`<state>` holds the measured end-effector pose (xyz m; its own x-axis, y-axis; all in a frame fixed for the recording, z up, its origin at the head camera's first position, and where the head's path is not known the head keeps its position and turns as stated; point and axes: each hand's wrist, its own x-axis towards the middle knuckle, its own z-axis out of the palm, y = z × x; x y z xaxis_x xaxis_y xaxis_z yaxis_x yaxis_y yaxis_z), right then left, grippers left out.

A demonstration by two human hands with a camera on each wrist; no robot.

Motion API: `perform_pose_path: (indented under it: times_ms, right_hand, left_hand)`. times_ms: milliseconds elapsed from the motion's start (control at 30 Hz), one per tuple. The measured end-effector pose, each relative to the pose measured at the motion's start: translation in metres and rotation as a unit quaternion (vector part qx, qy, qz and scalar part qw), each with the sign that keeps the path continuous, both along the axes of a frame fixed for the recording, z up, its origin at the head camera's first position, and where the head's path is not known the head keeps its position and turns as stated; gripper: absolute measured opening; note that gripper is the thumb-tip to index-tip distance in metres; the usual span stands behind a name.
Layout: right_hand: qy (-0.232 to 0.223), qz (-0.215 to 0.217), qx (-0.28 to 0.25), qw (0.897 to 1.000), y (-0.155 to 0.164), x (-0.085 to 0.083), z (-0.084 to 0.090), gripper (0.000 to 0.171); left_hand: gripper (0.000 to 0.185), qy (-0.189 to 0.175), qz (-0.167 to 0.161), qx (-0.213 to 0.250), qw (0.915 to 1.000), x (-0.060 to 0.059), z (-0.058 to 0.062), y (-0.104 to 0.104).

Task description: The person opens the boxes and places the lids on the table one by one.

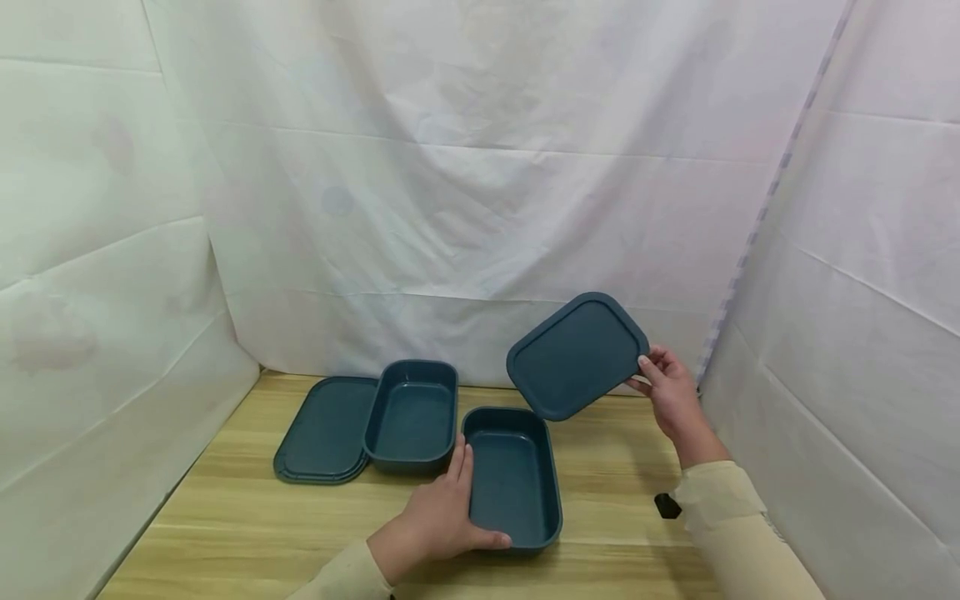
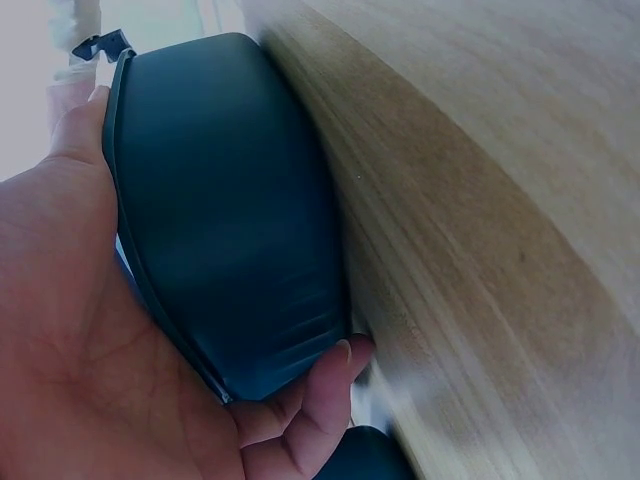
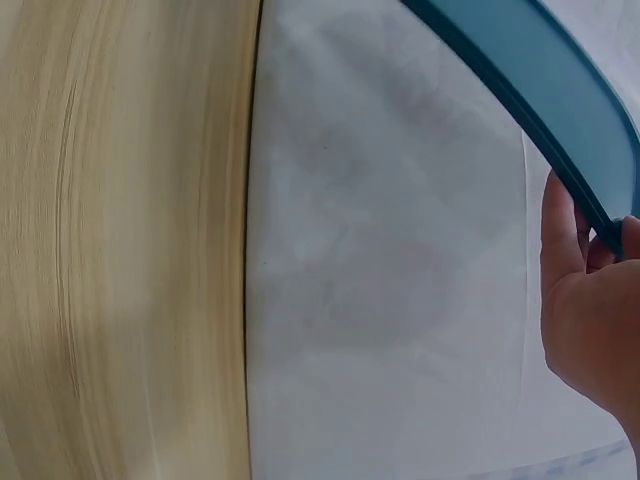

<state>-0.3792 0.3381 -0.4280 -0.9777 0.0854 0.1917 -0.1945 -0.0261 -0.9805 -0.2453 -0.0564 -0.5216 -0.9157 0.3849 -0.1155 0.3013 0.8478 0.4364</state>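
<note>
Near the table's front, a dark teal rectangular food container (image 1: 513,492) stands uncovered. My left hand (image 1: 438,508) grips it around its near left corner, thumb at the front rim and fingers along the left side. In the left wrist view, the fingertips (image 2: 335,375) curl at the container's outer wall (image 2: 225,200). Up and to the right, my right hand (image 1: 667,392) pinches a matching flat lid (image 1: 577,357) by its right corner. The lid is tilted and raised above the table, behind the container. In the right wrist view, the thumb and fingers hold the lid's edge (image 3: 575,110).
A second uncovered container (image 1: 415,421) stands to the left, overlapping another lid (image 1: 330,429) that lies on the wooden table (image 1: 232,533). A small black object (image 1: 667,506) shows beside the right sleeve. White cloth (image 1: 450,208) hangs behind and along both sides.
</note>
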Motion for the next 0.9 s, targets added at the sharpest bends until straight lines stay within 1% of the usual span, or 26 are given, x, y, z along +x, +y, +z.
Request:
perform_pose_path:
  times_ms: [100,167,200,333,400,500,533,700,800,900]
  right_hand:
    - [0.011,-0.016,0.005,1.0,0.002,0.0,-0.001,0.014]
    - [0.016,-0.02,-0.001,1.0,0.004,0.0,-0.001,0.013]
    - [0.017,-0.022,0.004,1.0,0.006,-0.001,-0.002,0.013]
    - [0.027,-0.029,0.032,0.999,0.011,-0.002,-0.003,0.02]
    - [0.032,-0.033,0.061,0.997,0.013,-0.001,-0.003,0.024]
    - [0.044,-0.036,0.086,0.995,0.015,0.0,-0.003,0.03]
    - [0.049,-0.039,0.103,0.993,0.015,0.001,-0.003,0.031]
    - [0.073,-0.054,0.15,0.984,0.015,0.004,-0.003,0.034]
    - [0.08,-0.058,0.161,0.982,0.015,0.005,-0.004,0.032]
    - [0.084,-0.056,0.161,0.982,0.015,0.004,-0.006,0.031]
  left_hand:
    - [0.151,0.0,0.0,-0.002,1.0,0.0,0.0,0.0]
    - [0.151,-0.001,0.0,-0.003,1.0,0.0,0.0,0.0]
    - [0.151,-0.001,0.0,-0.003,1.0,0.0,0.0,0.0]
    - [0.151,-0.003,0.0,-0.002,1.0,-0.001,0.001,0.0]
    - [0.151,-0.001,0.0,-0.002,1.0,-0.001,0.0,0.0]
    - [0.151,0.0,-0.001,-0.002,1.0,-0.002,-0.002,0.0]
    - [0.151,0.001,-0.002,-0.001,1.0,-0.002,-0.002,0.0]
    - [0.152,0.003,-0.002,0.001,1.0,-0.003,-0.005,0.0]
    - [0.152,0.003,-0.001,0.002,1.0,-0.003,-0.005,0.0]
    - [0.151,0.001,-0.001,0.001,1.0,-0.003,-0.005,0.0]
